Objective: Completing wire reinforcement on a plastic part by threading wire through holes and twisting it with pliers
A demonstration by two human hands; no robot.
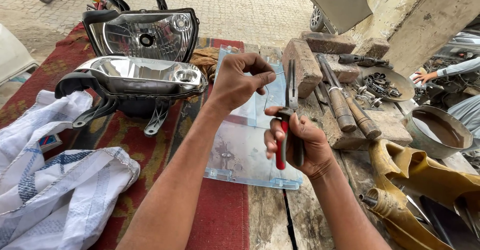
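My right hand [300, 142] grips long-nose pliers [290, 92] with red and dark handles, their jaws pointing up and away. My left hand [239, 80] pinches a thin piece of wire [278, 73] right at the jaw tips. Both hands hover over a clear plastic headlight lens [240, 150] lying flat on the table. To the left stand two chrome headlight reflector housings, one upright [145, 35] and one lying in front of it [140, 77], on a red patterned cloth [220, 215].
A white woven sack [55, 180] lies at the left. Bricks [305, 62], wooden-handled tools [345, 105], a metal dish of small parts [385, 82], a metal bowl [440, 130] and yellow plastic pieces [415, 190] crowd the right. Another person's hand [422, 76] reaches in at far right.
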